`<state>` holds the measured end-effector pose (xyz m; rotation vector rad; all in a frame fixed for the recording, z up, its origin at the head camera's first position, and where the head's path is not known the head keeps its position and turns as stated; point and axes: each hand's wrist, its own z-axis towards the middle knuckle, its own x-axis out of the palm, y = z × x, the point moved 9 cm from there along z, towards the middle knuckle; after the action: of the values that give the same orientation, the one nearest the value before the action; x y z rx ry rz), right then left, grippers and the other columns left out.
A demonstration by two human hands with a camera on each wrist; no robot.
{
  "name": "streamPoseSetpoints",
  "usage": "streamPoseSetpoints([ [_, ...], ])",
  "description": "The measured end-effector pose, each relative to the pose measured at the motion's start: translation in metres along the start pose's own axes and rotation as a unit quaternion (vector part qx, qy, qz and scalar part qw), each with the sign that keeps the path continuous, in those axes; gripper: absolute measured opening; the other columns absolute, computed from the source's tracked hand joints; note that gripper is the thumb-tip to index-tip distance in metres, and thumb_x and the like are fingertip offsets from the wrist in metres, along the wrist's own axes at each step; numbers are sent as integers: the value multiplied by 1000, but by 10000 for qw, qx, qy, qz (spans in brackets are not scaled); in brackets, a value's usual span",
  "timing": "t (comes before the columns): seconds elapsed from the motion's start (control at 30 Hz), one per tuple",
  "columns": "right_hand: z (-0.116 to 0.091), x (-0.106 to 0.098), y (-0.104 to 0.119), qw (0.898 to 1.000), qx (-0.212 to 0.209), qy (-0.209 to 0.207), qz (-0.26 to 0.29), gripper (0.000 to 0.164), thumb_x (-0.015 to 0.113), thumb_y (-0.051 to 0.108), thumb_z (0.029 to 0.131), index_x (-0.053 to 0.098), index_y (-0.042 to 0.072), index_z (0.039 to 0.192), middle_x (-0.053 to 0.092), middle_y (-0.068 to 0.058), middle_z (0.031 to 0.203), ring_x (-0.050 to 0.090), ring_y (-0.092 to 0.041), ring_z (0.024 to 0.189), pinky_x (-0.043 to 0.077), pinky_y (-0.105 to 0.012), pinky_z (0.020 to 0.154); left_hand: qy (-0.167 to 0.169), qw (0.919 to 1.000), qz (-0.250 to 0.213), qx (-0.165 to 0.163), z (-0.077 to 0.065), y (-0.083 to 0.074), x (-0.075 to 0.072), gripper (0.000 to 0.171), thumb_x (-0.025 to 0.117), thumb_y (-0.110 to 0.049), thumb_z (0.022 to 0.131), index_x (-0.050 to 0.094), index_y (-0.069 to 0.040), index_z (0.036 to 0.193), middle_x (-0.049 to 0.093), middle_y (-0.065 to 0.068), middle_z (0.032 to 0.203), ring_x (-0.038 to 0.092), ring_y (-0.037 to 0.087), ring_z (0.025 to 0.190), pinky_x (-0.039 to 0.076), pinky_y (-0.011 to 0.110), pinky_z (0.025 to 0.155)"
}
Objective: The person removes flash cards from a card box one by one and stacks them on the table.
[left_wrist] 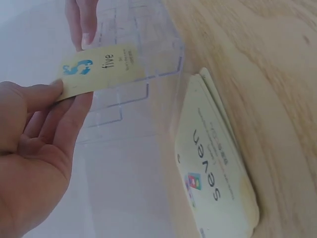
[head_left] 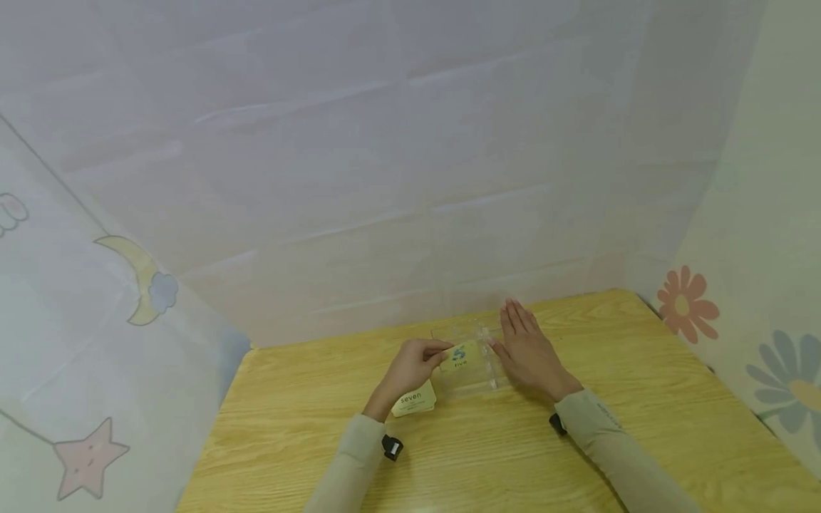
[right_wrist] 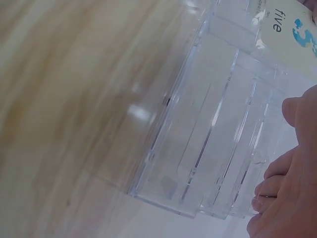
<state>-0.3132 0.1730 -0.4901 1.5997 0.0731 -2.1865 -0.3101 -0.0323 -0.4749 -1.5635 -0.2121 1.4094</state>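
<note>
My left hand (head_left: 409,367) pinches one end of a pale yellow card (head_left: 463,355) between thumb and fingers. The card reads "five" under a blue figure 5. It overlaps a clear plastic box (head_left: 463,387), with stepped compartments whose edges show in the right wrist view. Beside the box's right side, my right hand (head_left: 531,358) lies with straight fingers pointing away, the thumb right at the box. In the left wrist view, fingertips of the right hand (left_wrist: 83,22) show near the card's far edge. A stack of cards topped by "seven" (left_wrist: 213,168) lies left of the box.
The wooden table (head_left: 288,406) carries the box and the card stack. Behind it hangs a pale creased sheet (head_left: 385,178). Side panels bear a moon (head_left: 140,278) and flowers (head_left: 683,305). A dark strap piece (head_left: 392,447) sits at the left wrist.
</note>
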Motion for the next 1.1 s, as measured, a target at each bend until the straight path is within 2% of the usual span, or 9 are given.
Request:
streamPoseSetpoints([
  [0.13,1,-3,0,10000,-32,-50,1,76,50,37,112,22,-14,161,18,-35,171,18,-49,161,19,-64,132,-203,9991,-344,-137,1,6,-5,26,64,-21,107,77,-16,129,75,8,131,78,25,107,64,24,84],
  [0.27,3,-1,-1,10000,-7,69,29,77,48,39,112,19,-13,162,15,-33,172,14,-48,162,17,-63,132,-469,9968,-568,-310,3,8,-13,23,66,-25,106,79,-19,124,80,6,120,78,22,102,65,26,81],
  [0.37,4,0,-2,9998,32,160,64,78,45,41,113,19,-13,162,13,-33,173,12,-48,163,16,-63,133,-610,9953,-663,-359,2,7,-19,22,67,-27,105,80,-20,122,81,5,117,79,19,99,66,35,83],
  [0.53,3,1,-2,9998,72,169,83,78,46,41,113,18,-13,162,11,-32,173,11,-48,163,16,-63,133,-702,9920,-1012,-283,0,4,-29,23,69,-25,104,80,-15,121,80,9,117,79,20,99,66,47,89],
  [0.73,2,3,-4,9999,61,100,88,78,47,40,113,18,-12,162,13,-32,173,13,-48,163,16,-62,133,-774,9851,-1491,-357,-2,9,-33,23,71,-21,102,80,-10,120,79,14,119,79,21,101,66,45,90],
  [0.9,0,5,-6,9999,67,87,78,78,47,41,113,18,-12,163,13,-31,173,13,-47,163,15,-62,133,-831,9835,-1561,-376,-5,12,-34,24,71,-20,102,79,-6,120,78,17,120,80,22,101,65,50,91],
  [1.1,-1,4,-6,9999,53,36,136,77,49,39,112,20,-13,162,15,-32,172,14,-48,163,16,-62,133,-805,9809,-1706,-474,-7,17,-34,25,71,-20,102,79,-6,121,79,18,119,80,25,102,65,48,92],
])
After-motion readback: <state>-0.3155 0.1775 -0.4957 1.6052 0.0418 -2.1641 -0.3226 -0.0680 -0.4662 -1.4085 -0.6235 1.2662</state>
